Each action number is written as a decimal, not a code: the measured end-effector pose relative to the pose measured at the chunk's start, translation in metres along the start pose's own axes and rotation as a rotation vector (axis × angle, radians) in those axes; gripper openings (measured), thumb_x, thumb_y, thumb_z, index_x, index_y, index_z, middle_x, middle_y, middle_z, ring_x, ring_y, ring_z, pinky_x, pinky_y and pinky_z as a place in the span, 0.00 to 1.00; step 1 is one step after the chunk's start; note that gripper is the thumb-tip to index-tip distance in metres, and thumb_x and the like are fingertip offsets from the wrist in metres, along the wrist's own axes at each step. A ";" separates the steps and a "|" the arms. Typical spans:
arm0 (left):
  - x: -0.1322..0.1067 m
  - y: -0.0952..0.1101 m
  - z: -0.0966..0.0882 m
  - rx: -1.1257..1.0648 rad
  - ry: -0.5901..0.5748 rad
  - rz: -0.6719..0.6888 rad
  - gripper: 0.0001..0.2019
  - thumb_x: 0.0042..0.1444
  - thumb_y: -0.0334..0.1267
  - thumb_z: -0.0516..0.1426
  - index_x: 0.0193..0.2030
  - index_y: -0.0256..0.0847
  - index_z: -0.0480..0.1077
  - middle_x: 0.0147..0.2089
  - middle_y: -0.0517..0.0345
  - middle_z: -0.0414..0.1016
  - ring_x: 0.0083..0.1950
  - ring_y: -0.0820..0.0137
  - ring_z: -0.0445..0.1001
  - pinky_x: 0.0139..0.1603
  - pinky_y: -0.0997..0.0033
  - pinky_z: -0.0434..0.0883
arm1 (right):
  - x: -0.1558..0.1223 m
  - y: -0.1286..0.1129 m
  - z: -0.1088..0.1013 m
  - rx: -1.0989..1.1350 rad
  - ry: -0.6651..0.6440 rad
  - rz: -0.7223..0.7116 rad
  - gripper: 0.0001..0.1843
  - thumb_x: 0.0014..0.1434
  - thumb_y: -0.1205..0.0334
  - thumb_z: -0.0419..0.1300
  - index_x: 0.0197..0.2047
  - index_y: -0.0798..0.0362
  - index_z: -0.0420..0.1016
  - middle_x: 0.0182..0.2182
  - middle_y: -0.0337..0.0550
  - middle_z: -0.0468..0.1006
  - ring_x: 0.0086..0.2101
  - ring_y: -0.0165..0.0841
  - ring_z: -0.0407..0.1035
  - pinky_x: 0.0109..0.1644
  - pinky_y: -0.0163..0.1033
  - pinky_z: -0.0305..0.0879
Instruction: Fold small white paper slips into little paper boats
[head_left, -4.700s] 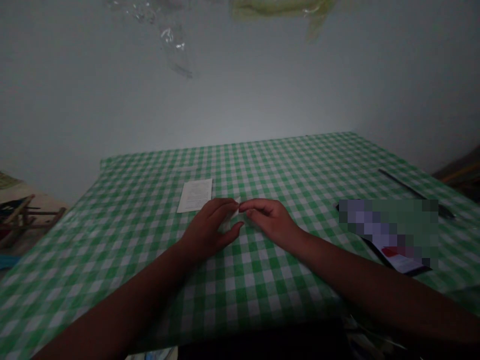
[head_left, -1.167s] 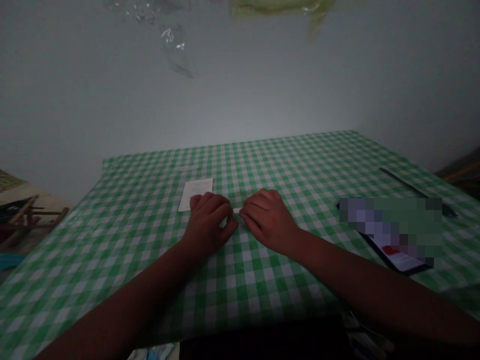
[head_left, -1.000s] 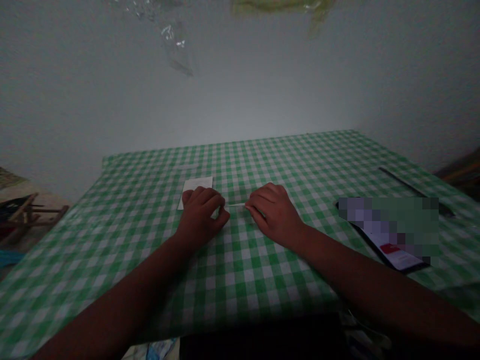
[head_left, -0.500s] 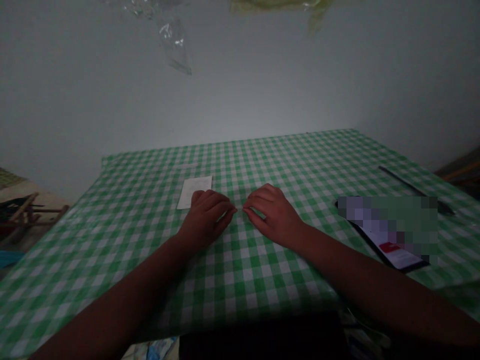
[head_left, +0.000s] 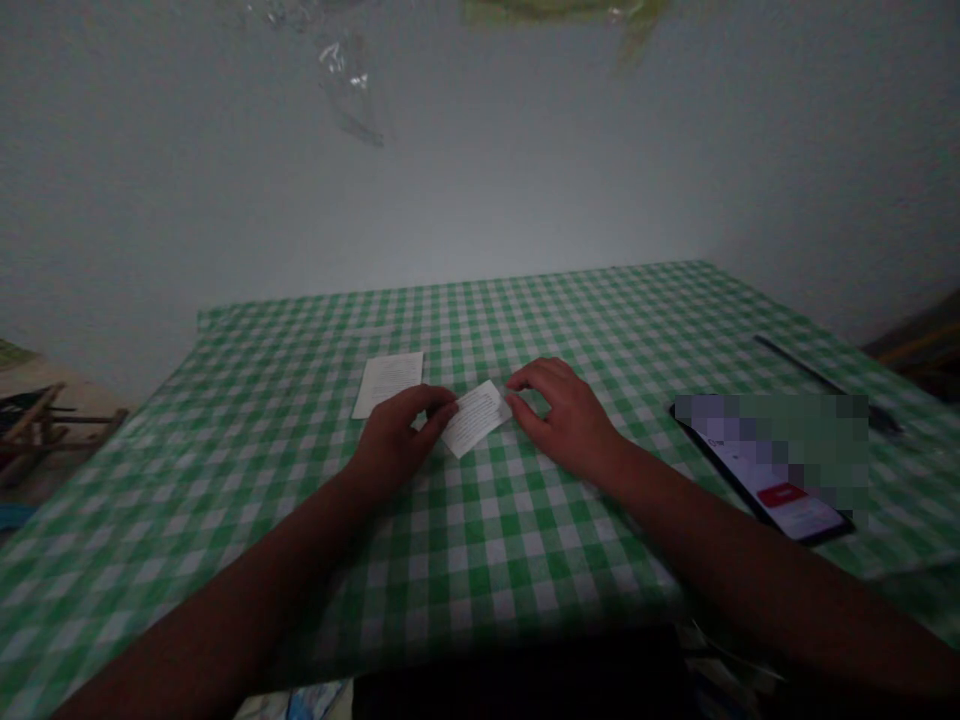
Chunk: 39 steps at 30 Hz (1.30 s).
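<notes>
Two bare hands are flanking one small slip of paper (head_left: 474, 420) over a green-and-white checked cloth (head_left: 525, 560). The slip is showing lines of print, too small to read, and is sitting askew, one corner pointing toward the near edge of the cloth. The left hand (head_left: 399, 427) is gripping the slip at its left edge, thumb and fingertips meeting there. The right hand (head_left: 568, 412) is curving in at the right corner of the slip, thumb and forefinger standing narrowly apart; whether they are pinching that corner or merely nearing it, I cannot tell. Whether the slip is touching the cloth is also unclear.

To the left of the slip and slightly beyond it, a larger printed sheet (head_left: 390, 382) is lying flat, the left hand partly covering its near edge. Well to the right of the slip, a phone (head_left: 784, 496) is lying with its screen glowing and showing a red patch; blurred blocks are hiding its upper part. Farther right and beyond the slip, a thin dark object (head_left: 806, 370) is lying slantwise. Behind the slip, a pale wall (head_left: 525, 180) is rising past the cloth.
</notes>
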<state>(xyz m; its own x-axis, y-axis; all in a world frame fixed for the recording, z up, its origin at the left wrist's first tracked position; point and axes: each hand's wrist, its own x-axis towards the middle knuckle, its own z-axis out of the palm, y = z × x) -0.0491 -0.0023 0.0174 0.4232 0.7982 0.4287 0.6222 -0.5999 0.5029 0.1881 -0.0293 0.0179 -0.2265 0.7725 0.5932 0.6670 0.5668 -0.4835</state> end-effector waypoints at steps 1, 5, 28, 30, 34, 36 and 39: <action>-0.001 0.001 0.001 -0.048 0.001 -0.039 0.09 0.64 0.43 0.56 0.45 0.41 0.74 0.37 0.58 0.78 0.36 0.69 0.75 0.36 0.69 0.71 | -0.001 -0.003 0.002 0.046 0.014 0.040 0.07 0.61 0.63 0.60 0.44 0.51 0.71 0.39 0.45 0.77 0.42 0.38 0.70 0.49 0.47 0.67; -0.002 0.004 0.002 -0.135 0.000 -0.032 0.09 0.64 0.41 0.56 0.45 0.41 0.73 0.38 0.58 0.77 0.37 0.69 0.75 0.36 0.70 0.72 | -0.005 -0.008 0.011 0.252 -0.042 0.264 0.20 0.58 0.60 0.64 0.53 0.48 0.67 0.44 0.43 0.78 0.43 0.36 0.73 0.50 0.47 0.70; -0.005 -0.001 -0.014 -0.140 -0.241 0.429 0.12 0.61 0.32 0.57 0.51 0.44 0.72 0.49 0.51 0.76 0.52 0.63 0.73 0.55 0.57 0.71 | 0.000 -0.002 0.003 0.337 -0.074 0.248 0.03 0.60 0.64 0.61 0.34 0.49 0.76 0.33 0.38 0.80 0.37 0.33 0.74 0.44 0.42 0.68; -0.005 0.000 -0.014 -0.127 -0.243 0.417 0.10 0.62 0.33 0.57 0.49 0.45 0.73 0.51 0.51 0.75 0.53 0.63 0.73 0.56 0.57 0.71 | -0.001 -0.002 0.003 0.331 -0.061 0.201 0.03 0.60 0.65 0.62 0.34 0.49 0.76 0.34 0.38 0.80 0.38 0.34 0.73 0.46 0.43 0.68; -0.004 0.004 -0.013 -0.113 -0.204 0.396 0.07 0.62 0.34 0.58 0.46 0.44 0.74 0.53 0.51 0.73 0.55 0.63 0.72 0.57 0.57 0.71 | -0.002 -0.006 0.003 0.357 -0.076 0.133 0.03 0.60 0.65 0.62 0.35 0.48 0.77 0.34 0.38 0.78 0.39 0.33 0.73 0.48 0.43 0.67; -0.003 0.005 -0.011 -0.118 -0.174 0.395 0.05 0.62 0.34 0.59 0.44 0.43 0.74 0.51 0.51 0.75 0.54 0.64 0.73 0.55 0.58 0.72 | -0.003 -0.008 0.005 0.371 -0.093 0.112 0.02 0.60 0.65 0.63 0.35 0.48 0.77 0.34 0.38 0.78 0.39 0.32 0.72 0.48 0.43 0.67; -0.002 0.007 -0.007 -0.126 -0.129 0.382 0.04 0.61 0.35 0.60 0.42 0.42 0.74 0.46 0.52 0.77 0.49 0.65 0.75 0.52 0.60 0.73 | -0.005 -0.012 0.010 0.398 -0.119 0.088 0.02 0.60 0.64 0.63 0.35 0.48 0.77 0.34 0.37 0.79 0.39 0.32 0.72 0.49 0.44 0.67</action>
<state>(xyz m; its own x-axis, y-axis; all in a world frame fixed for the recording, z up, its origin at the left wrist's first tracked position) -0.0506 -0.0085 0.0255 0.6919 0.5128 0.5082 0.3227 -0.8493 0.4178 0.1744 -0.0373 0.0144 -0.2772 0.8374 0.4712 0.3670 0.5455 -0.7535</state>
